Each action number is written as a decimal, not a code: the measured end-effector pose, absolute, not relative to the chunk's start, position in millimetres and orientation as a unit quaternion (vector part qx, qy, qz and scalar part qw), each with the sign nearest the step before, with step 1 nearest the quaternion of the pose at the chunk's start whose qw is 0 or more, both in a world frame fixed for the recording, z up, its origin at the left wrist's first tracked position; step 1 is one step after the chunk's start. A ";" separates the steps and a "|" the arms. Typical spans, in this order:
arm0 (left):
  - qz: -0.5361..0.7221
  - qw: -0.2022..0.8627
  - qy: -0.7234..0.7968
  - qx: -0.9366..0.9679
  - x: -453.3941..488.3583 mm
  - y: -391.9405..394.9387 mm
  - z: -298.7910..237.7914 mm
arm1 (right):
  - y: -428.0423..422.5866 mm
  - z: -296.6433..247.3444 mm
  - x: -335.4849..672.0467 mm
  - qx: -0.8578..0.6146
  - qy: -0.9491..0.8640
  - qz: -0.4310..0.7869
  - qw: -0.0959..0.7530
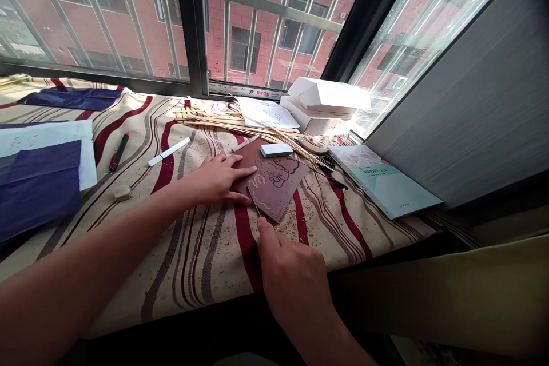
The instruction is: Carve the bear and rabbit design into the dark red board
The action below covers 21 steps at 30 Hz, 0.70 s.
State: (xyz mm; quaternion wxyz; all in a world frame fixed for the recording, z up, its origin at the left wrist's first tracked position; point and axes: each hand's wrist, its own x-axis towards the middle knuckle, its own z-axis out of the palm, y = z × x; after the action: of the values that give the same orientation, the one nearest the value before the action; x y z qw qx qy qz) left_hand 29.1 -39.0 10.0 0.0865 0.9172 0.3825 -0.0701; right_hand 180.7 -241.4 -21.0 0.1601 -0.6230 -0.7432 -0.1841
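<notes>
A reddish-brown carving board (285, 197) lies on the striped cloth, with dark drawn lines and pale carved grooves on its face. Flat on its left part rests my left hand (221, 179), fingers spread. My right hand (291, 266) is closed round a thin carving tool (254, 201), whose handle is hidden in the fist. Its narrow metal shaft reaches to the board's near left side, close to my left thumb. A white and green eraser (276, 150) sits on the board's far part. Small shavings are scattered around the board.
Thin wooden sticks (223, 118), a paper sheet (268, 112) and a white box (317, 106) lie by the window. A book (384, 179) is at right. Leftward are a white pen-like stick (169, 151), a red-black marker (119, 152), a small beige block (122, 193) and dark blue sheets (40, 189).
</notes>
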 end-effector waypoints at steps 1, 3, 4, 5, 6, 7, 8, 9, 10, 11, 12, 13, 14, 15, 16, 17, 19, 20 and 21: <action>-0.067 0.086 0.380 0.918 28.7 -38.6 9.6 | -241.5 -21.9 180.4 -0.631 -0.738 -0.184 0.153; -0.064 0.085 0.378 0.920 27.9 -37.6 8.5 | -240.8 -24.3 181.0 -0.651 -0.725 -0.179 0.140; -0.063 0.085 0.377 0.920 27.5 -37.3 8.0 | -240.4 -25.6 181.8 -0.657 -0.719 -0.178 0.141; -0.064 0.086 0.376 0.920 27.1 -36.9 7.5 | -240.3 -26.7 183.0 -0.659 -0.714 -0.181 0.151; -0.063 0.087 0.375 0.921 26.8 -36.7 7.1 | -240.6 -27.5 184.7 -0.655 -0.713 -0.187 0.166; -0.062 0.087 0.375 0.921 26.6 -36.6 6.9 | -241.1 -27.9 186.8 -0.647 -0.715 -0.194 0.182; -0.061 0.088 0.375 0.921 26.6 -36.5 6.8 | -241.7 -27.8 189.3 -0.635 -0.720 -0.200 0.196; -0.059 0.088 0.375 0.921 26.7 -36.6 6.8 | -242.2 -27.4 192.3 -0.621 -0.728 -0.204 0.207; -0.057 0.087 0.374 0.921 26.9 -36.7 6.9 | -242.4 -26.6 195.7 -0.607 -0.737 -0.203 0.216; -0.057 0.087 0.376 0.921 27.1 -36.9 7.0 | -242.4 -25.7 199.4 -0.595 -0.746 -0.199 0.223; -0.058 0.086 0.379 0.920 27.5 -37.1 7.2 | -242.2 -24.8 203.3 -0.588 -0.751 -0.194 0.229; -0.060 0.085 0.381 0.919 27.8 -37.2 7.3 | -242.0 -23.9 207.1 -0.584 -0.754 -0.190 0.233; -0.062 0.084 0.382 0.918 28.1 -37.2 7.5 | -242.0 -23.1 210.8 -0.582 -0.757 -0.184 0.235; -0.065 0.082 0.382 0.918 28.3 -37.1 7.5 | -242.4 -22.2 214.2 -0.581 -0.759 -0.178 0.235; -0.066 0.081 0.381 0.919 28.5 -36.9 7.6 | -243.0 -21.3 217.1 -0.580 -0.761 -0.174 0.232; -0.067 0.080 0.380 0.919 28.5 -36.6 7.6 | -243.8 -20.2 219.4 -0.578 -0.763 -0.174 0.230; -0.068 0.075 0.376 0.921 28.6 -36.0 7.6 | -245.3 -18.0 222.4 -0.577 -0.765 -0.174 0.226; -0.069 0.073 0.376 0.921 28.5 -35.8 7.6 | -245.6 -16.9 223.2 -0.576 -0.766 -0.174 0.224; -0.069 0.071 0.375 0.922 28.6 -35.7 7.5 | -245.7 -16.1 223.7 -0.576 -0.767 -0.175 0.224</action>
State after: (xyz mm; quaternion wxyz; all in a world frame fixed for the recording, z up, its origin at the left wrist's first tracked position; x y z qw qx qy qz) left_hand 28.6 -35.7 7.5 0.0711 0.9216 0.3753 -0.0692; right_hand 223.7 -245.7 -16.1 0.2237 -0.5757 -0.7667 -0.1752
